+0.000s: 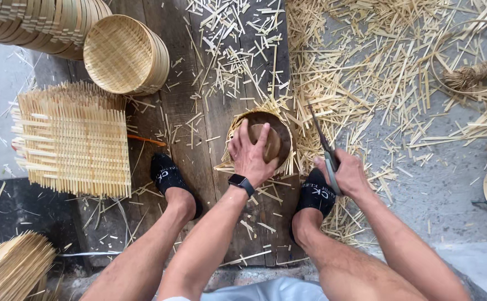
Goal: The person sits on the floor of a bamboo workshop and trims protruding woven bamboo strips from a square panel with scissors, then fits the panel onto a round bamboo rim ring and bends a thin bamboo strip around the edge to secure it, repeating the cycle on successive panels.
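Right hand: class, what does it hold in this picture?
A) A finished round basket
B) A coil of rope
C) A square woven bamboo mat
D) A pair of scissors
D: the right hand grips a pair of scissors, blades pointing away from the person, beside the basket under the left hand.

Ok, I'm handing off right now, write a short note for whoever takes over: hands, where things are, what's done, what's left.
Left hand: pressing a round wooden block down into a small woven bamboo basket on the plank floor, between the feet.
Right hand: gripping scissors, blades pointing up and away, beside the basket's right edge.
Done: offcuts cover the floor; finished baskets stacked at upper left.
Left: uneven strip ends stick out around this basket's rim; a pile of flat woven mats sits on the left.
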